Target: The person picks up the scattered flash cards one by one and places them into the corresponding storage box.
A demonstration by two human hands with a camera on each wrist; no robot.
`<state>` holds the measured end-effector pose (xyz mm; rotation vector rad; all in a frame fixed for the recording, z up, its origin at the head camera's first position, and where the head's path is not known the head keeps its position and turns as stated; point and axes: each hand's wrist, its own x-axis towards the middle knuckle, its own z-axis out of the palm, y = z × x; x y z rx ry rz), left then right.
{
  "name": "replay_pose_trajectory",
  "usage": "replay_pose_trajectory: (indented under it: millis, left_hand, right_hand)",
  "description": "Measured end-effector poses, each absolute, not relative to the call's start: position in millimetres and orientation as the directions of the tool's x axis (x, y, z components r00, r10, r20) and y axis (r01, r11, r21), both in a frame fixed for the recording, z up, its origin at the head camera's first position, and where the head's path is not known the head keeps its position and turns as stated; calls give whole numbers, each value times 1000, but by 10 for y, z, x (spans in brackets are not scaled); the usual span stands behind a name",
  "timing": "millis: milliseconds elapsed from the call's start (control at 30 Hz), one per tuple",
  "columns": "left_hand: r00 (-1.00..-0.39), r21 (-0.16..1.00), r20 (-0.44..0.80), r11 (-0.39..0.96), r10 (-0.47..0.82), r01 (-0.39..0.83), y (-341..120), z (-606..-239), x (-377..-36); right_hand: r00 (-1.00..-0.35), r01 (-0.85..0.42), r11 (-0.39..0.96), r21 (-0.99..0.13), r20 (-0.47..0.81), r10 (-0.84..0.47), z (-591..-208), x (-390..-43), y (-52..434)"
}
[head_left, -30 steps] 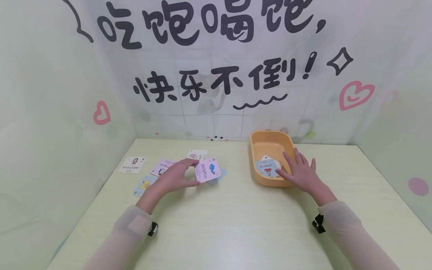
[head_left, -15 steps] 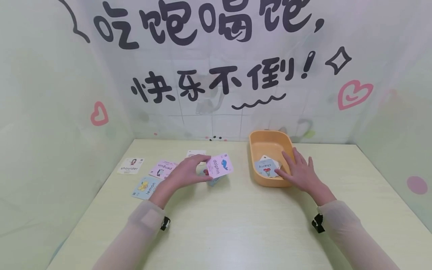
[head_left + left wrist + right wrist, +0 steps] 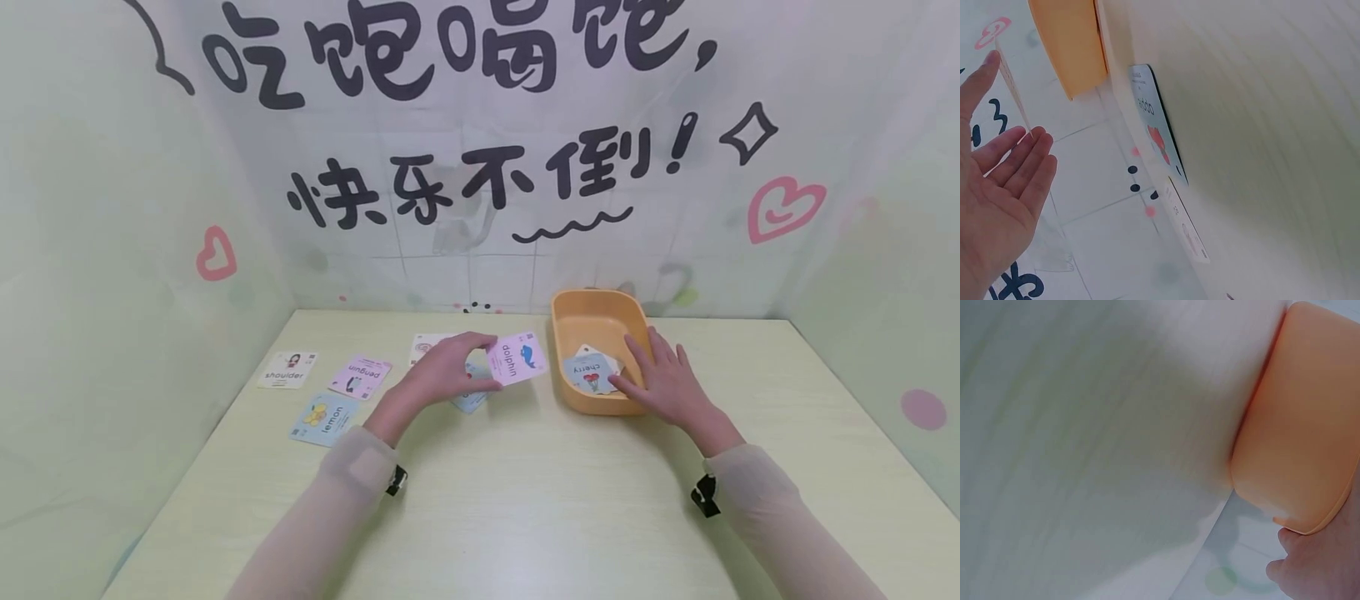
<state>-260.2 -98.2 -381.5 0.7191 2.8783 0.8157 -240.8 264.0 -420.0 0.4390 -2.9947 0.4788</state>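
My left hand (image 3: 450,372) pinches a pink "dolphin" card (image 3: 517,358) by its left edge and holds it above the table, just left of the orange tray (image 3: 564,333). In the left wrist view the card (image 3: 1015,94) shows edge-on between thumb and fingers of the left hand (image 3: 997,181). My right hand (image 3: 663,379) rests with straight fingers on the tray's right rim. A blue "cherry" card (image 3: 591,372) lies in the tray on another card. The tray's outer wall (image 3: 1300,437) fills the right wrist view, with the right hand (image 3: 1322,562) at the bottom corner.
Loose cards lie on the pale table (image 3: 525,500): "shoulder" (image 3: 288,369), "penguin" (image 3: 362,376), "lemon" (image 3: 324,418), a white card (image 3: 424,345) and a blue card (image 3: 471,398) under my left hand. A printed curtain wall (image 3: 480,167) closes the back and sides.
My left hand has carried the dolphin card to the right, from over the loose cards to beside the tray. The lemon card is uncovered. My right hand has stayed on the tray.
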Motion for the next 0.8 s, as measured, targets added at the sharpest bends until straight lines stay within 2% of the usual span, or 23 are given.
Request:
replay_pose_trajectory:
  millis: [300,800]
  left_hand:
    - [-882,465,49,770,469,436,-755,-3777,-2679]
    - [-881,466,42,771,471,435,-527,-3746,-2743]
  right_hand:
    - [-956,-292,911,-291,118,-269,-4201,-2402,2649]
    - [-958,-285,919,-273,119,-261,-4211,-2422,2655]
